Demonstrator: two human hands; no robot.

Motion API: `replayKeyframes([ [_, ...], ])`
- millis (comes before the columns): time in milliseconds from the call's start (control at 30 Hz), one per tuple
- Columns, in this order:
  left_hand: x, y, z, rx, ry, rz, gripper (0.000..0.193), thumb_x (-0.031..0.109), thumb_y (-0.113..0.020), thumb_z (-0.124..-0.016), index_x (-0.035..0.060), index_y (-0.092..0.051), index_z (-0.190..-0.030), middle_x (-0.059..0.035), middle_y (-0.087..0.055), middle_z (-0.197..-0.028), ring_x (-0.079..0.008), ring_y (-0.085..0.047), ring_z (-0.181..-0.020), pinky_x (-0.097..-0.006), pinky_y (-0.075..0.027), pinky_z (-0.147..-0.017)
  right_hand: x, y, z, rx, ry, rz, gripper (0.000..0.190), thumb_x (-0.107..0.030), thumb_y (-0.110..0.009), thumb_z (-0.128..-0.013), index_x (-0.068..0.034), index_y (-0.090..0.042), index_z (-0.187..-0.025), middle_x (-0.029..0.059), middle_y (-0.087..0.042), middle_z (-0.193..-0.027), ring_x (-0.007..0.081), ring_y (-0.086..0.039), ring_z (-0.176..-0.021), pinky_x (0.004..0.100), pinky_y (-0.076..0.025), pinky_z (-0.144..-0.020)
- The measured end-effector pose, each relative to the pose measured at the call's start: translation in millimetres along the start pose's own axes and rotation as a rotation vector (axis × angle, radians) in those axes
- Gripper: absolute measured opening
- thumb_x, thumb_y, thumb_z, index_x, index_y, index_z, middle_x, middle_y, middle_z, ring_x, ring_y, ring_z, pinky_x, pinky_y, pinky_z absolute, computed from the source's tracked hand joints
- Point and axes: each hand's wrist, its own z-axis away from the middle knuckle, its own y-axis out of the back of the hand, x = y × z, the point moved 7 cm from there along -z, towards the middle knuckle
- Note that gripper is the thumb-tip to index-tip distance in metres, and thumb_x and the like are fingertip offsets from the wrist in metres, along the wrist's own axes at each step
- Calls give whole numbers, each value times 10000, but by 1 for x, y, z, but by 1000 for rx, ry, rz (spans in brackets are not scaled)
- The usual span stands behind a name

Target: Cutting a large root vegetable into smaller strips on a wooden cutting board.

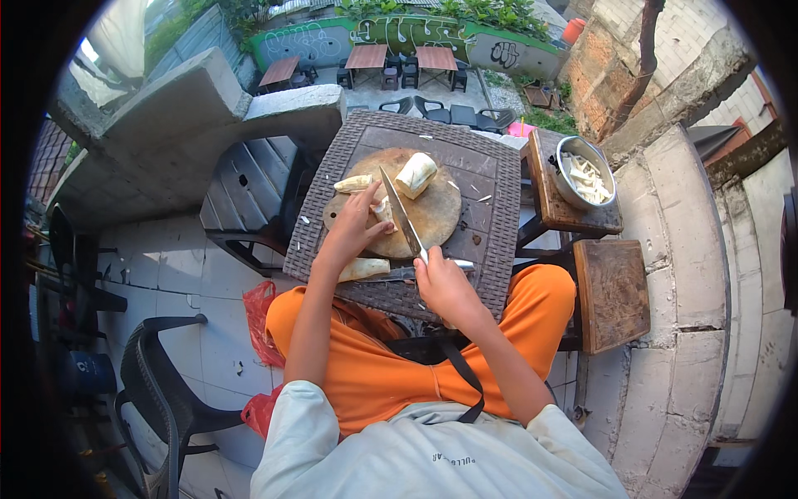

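Observation:
In the head view, my right hand (447, 284) grips the handle of a kitchen knife (399, 209). Its long blade points away from me and slants up to the left over a round wooden chopping board (439, 221). With my left hand (355, 227) I hold a short piece of peeled root (381, 212), which looks like cassava, just left of the blade. Farther back on the board lie a thick root chunk (416, 175) and a smaller tapered piece (353, 183). Nearest me, another root piece (365, 269) rests beside a second knife (405, 273).
The board sits on a brown woven-pattern table (480, 243) with scattered scraps. At right, a metal bowl (586, 173) of cut root sticks stands on a wooden stool (552, 215). A black plastic stool (249, 187) and an armchair (162, 399) are left, near red plastic bags (260, 324).

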Motion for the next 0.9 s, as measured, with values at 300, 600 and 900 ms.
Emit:
replayKeyframes([
  [300, 9, 3, 10, 77, 5, -6, 989, 164, -830, -772, 117, -250, -1572, -174, -638, -1233, -315, -551, -1199, -400, -450, -1027, -11, -10, -1, -3, 15, 31, 261, -186, -503, -1016, 59, -437, -953, 311, -617, -677, 504, -634, -680, 562, -509, -593],
  [600, 2, -4, 15, 111, -36, 29, 1024, 100, -801, -769, 96, -174, -1579, -224, -644, -1134, -368, -586, -1104, -420, -460, -999, -1, -26, -10, -37, -23, 37, 273, -190, -525, -1011, 70, -455, -970, 346, -619, -713, 518, -633, -712, 565, -512, -609],
  [900, 0, -5, 10, 134, 22, -20, 1013, 100, -786, -771, 91, -166, -1573, -251, -623, -1184, -407, -578, -1110, -444, -455, -992, -12, -64, -33, 29, -101, 409, 258, -143, -540, -990, 106, -475, -1007, 299, -681, -796, 382, -727, -741, 450, -597, -598],
])
